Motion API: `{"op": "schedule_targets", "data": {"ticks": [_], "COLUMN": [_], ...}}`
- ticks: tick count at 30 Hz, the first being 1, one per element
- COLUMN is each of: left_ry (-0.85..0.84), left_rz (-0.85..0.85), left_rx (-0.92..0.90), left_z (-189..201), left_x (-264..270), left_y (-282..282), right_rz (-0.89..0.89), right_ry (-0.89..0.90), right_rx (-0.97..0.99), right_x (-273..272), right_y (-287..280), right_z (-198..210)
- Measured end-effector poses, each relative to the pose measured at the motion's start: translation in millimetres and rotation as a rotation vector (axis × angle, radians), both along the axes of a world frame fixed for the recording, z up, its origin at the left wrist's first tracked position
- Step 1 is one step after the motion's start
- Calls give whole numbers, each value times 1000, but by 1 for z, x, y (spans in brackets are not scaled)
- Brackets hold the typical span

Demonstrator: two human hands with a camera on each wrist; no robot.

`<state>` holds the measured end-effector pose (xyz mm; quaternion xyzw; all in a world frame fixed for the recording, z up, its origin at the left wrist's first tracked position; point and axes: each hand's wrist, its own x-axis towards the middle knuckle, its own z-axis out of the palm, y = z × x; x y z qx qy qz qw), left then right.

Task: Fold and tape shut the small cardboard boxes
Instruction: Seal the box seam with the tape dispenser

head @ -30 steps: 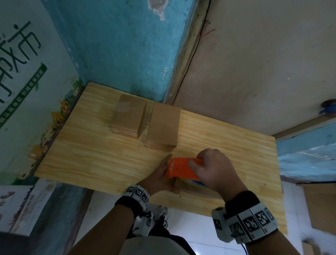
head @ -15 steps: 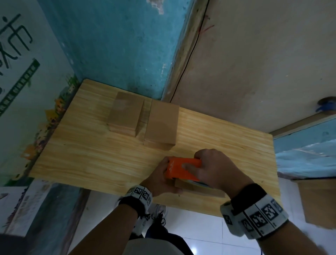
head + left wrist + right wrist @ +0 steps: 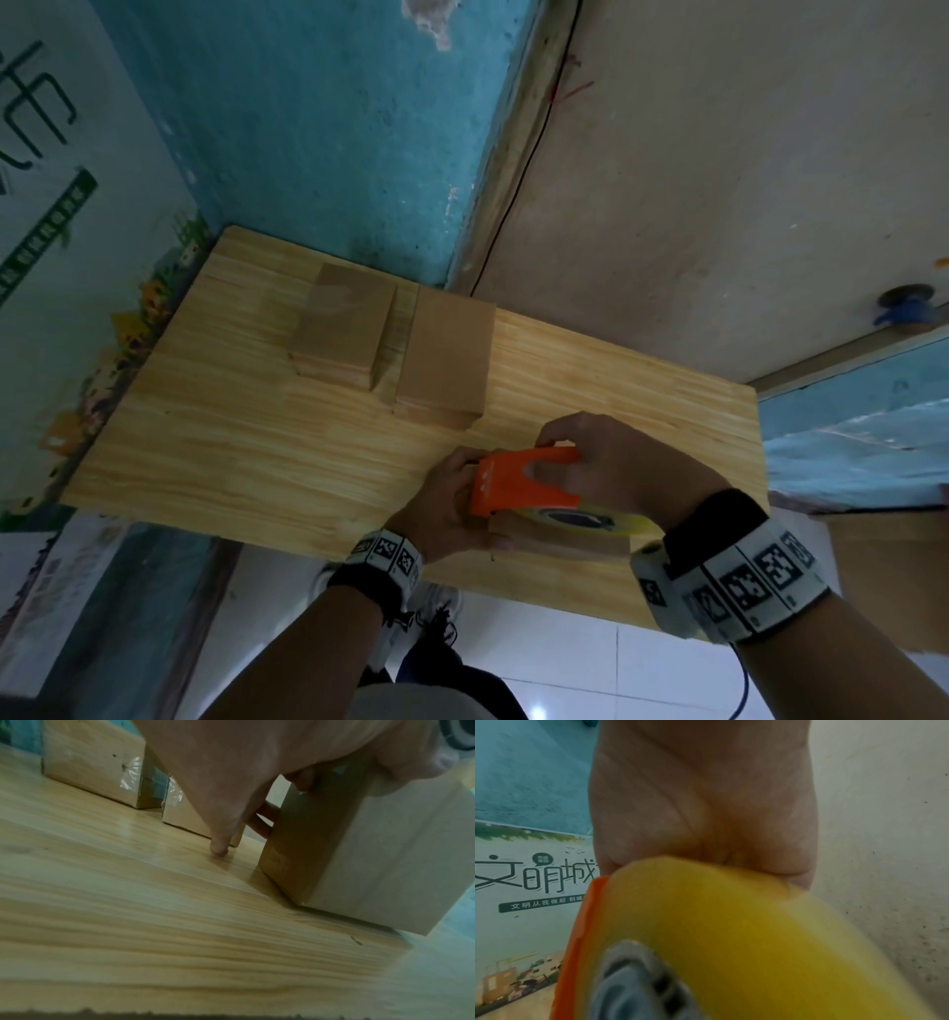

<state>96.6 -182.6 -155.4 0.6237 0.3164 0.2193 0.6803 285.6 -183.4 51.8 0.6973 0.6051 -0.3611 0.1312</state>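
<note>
1. While both hands work at its near right edge, the wooden surface sits pushed into a room corner, with a teal wall behind its far left part, a beige wall behind its far right, and a printed poster along its left side.
2. White floor tiles show below the near edge, and a dark cable runs down the seam between the two walls.
3. Bare wood spreads across the left and middle of the surface; its right part beyond the hands is bare too.
4. Two closed cardboard boxes stand side by side near the far edge: the left box and the right box, a narrow gap between them. The left wrist view shows clear tape on their near faces.
5. A third cardboard box stands at the near edge, close to the right box, mostly hidden from the head view by the hands.
6. The left hand holds this box at its left side, fingers curled round its far face and thumb on its top edge.
7. The right hand grips the orange tape dispenser, fingers curled over its handle; the dispenser and its yellowish tape roll rest on top of the third box.
</note>
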Motion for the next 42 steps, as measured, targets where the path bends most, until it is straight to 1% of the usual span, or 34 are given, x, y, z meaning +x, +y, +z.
{"op": "schedule_targets", "data": {"ticks": [3,7,10,14,16,20,23,24,27,29,31,32,33,34,36,37,38,40,42], "left_ry": [55,103,195,234,246,270,211,224,306,273,145,104,107,176,302,333,377,499,590], "left_rz": [-10,-18,-25,-40,-45,-68,-63,-57,-85,-123,-77,20,117,198,261,290,327,388,400], "left_rx": [92,166,250,303,304,245,40,-7,-60,-100,-226,-318,-383,-410,-430,-452,-422,-264,-140], "left_z": [-1,-8,-16,-23,-19,-10,9,12,12,13,20,24,27,27,25,24,27,40,42], "left_x": [1,1,0,-4,-5,-9,-11,-11,-13,-18,-16,-11,-3,7,30,40,50,64,69], "left_y": [2,4,4,3,3,7,8,7,7,9,12,13,12,12,10,9,9,12,14], "right_rz": [-45,-93,-118,-133,-134,-106,-22,4,16,28,39,39,35,28,27,30,35,45,48], "right_ry": [13,2,-7,-3,9,41,34,31,42,33,21,13,9,7,5,4,6,8,8], "right_rx": [-20,-32,-49,-68,-62,-34,83,127,195,220,247,255,258,257,255,253,253,258,258], "right_x": [6,19,29,35,37,37,33,33,33,30,27,26,25,26,26,26,25,25,27], "right_y": [-1,-5,-10,-15,-16,-17,-22,-24,-30,-31,-32,-33,-33,-34,-35,-35,-34,-33,-33], "right_z": [6,11,12,10,8,4,-1,-3,-6,-6,-8,-9,-10,-11,-11,-11,-11,-13,-15]}}
